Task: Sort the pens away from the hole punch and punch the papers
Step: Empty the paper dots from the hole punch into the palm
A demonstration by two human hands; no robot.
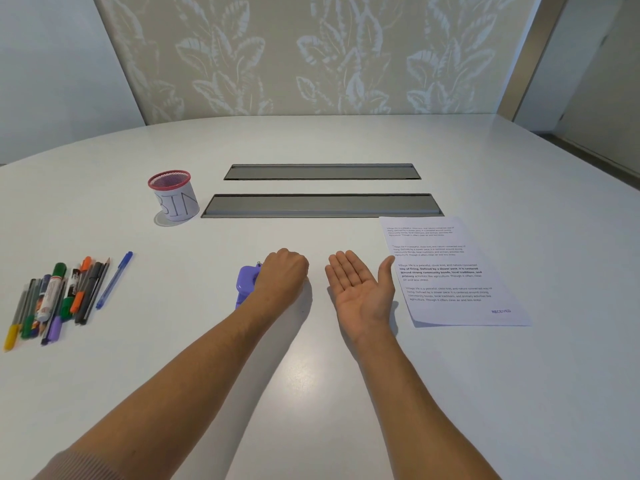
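A purple hole punch (246, 284) lies on the white table (311, 393) near the middle. My left hand (282, 277) covers its right side with fingers curled round it. Just to the right, my right hand (360, 285) lies palm up with straight fingers and holds nothing. Printed papers (450, 271) lie flat at the right, beside my right thumb. Several pens and markers (59, 299) are bunched at the far left, with a blue pen (114, 280) at the pile's right edge.
A red mesh cup (173, 195) wrapped in paper marked "BIN" stands at the back left. Two long grey cable slots (322, 205) are sunk into the table beyond my hands. A patterned wall rises behind the table's far edge.
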